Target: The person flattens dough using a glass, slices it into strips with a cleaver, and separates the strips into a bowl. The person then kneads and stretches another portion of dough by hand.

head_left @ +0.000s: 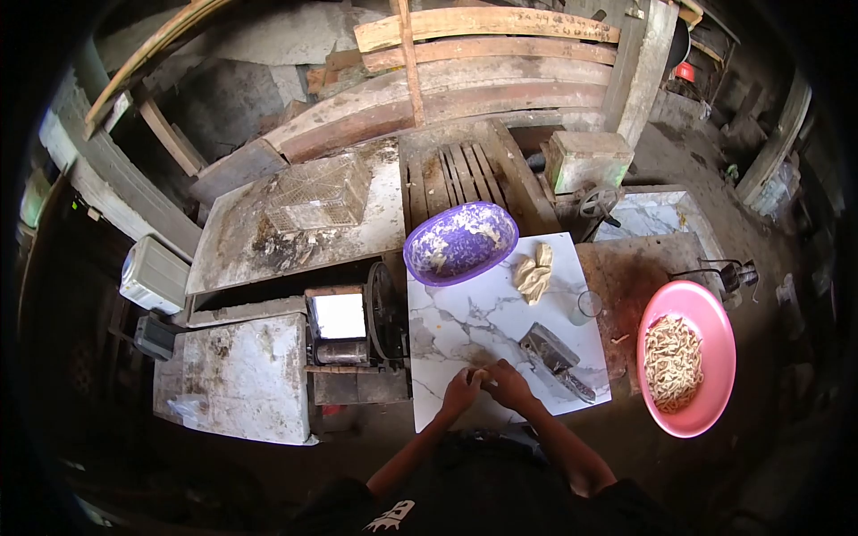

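My left hand [462,390] and my right hand [508,385] meet over the front of a marble-patterned board [474,330]. Their fingers are closed together on something small that I cannot make out. Just right of my right hand lie a grey metal block [549,347] and a flat metal tool [576,388]. A lump of pale dough [534,274] rests farther back on the board, near a clear glass [587,307]. The purple basin [460,243], smeared with dough inside, sits at the back left of the board.
A pink basin [719,357] holding many pale strips [673,364] stands at the right. Left of the board is a machine with a dark wheel [384,311]. A wire cage [319,195] sits on the back left table. Behind is a box [590,162] beside a handwheel [599,202].
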A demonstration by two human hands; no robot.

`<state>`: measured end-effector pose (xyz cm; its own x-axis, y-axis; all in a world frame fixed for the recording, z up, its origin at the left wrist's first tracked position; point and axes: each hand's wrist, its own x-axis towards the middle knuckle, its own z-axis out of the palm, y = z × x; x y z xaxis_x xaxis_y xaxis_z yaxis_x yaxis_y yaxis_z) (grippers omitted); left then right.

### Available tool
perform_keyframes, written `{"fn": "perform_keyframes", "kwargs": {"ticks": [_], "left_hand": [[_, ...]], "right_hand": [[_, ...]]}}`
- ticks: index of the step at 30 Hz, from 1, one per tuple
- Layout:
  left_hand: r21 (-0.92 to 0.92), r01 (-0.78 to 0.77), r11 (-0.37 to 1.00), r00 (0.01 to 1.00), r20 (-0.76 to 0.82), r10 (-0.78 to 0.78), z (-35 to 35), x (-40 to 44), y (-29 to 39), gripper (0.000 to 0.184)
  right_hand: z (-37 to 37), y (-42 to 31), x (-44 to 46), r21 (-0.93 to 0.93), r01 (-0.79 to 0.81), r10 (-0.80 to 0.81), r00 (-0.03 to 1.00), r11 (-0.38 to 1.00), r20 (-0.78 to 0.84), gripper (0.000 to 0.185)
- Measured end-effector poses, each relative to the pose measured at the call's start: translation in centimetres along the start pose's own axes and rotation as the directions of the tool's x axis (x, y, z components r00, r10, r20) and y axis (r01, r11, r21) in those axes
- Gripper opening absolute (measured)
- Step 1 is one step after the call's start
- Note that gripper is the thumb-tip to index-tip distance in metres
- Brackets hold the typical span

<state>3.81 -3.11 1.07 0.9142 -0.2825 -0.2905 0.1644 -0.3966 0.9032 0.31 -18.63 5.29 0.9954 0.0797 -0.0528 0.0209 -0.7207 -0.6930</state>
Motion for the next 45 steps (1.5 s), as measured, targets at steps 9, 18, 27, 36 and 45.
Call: {"fn": "perform_keyframes", "kwargs": {"ticks": [9,18,27,36,45], "left_hand": [[0.018,-0.065,0.998,0.996,-0.068,0.066,-0.2,-0.4,4.0,0.040],[-0.143,-0.177,0.974,0.941,-0.316,0.125,-2.0,0.6,5.4,0.038],[-0.323,-0.376,0.868,0.926,-0.163,0.340,-4.2,-0.4,10.2,0.022],[0.246,-0.310,0.918,0.950,0.119,0.289,-1.8,1.8,1.5,0.042],[0.414,-0.294,0.861,0.952,0.041,0.305,1.6,3.3,2.9,0.043]], "right_hand": [[-3.5,-0.7,-1.5,0.023,-0.078,0.079,0.996,0.997,-0.039,0.021],[-6.6,-1.9,-2.7,0.248,-0.086,0.130,0.977,0.965,-0.170,0.018],[-8.8,-5.2,-1.4,0.480,0.119,0.113,0.897,0.869,-0.427,0.024],[-3.4,3.5,-0.3,0.144,-0.179,0.218,0.917,0.973,-0.334,0.023],[-1.0,2.2,0.4,0.079,-0.047,0.061,0.980,0.996,-0.191,0.028]]}}
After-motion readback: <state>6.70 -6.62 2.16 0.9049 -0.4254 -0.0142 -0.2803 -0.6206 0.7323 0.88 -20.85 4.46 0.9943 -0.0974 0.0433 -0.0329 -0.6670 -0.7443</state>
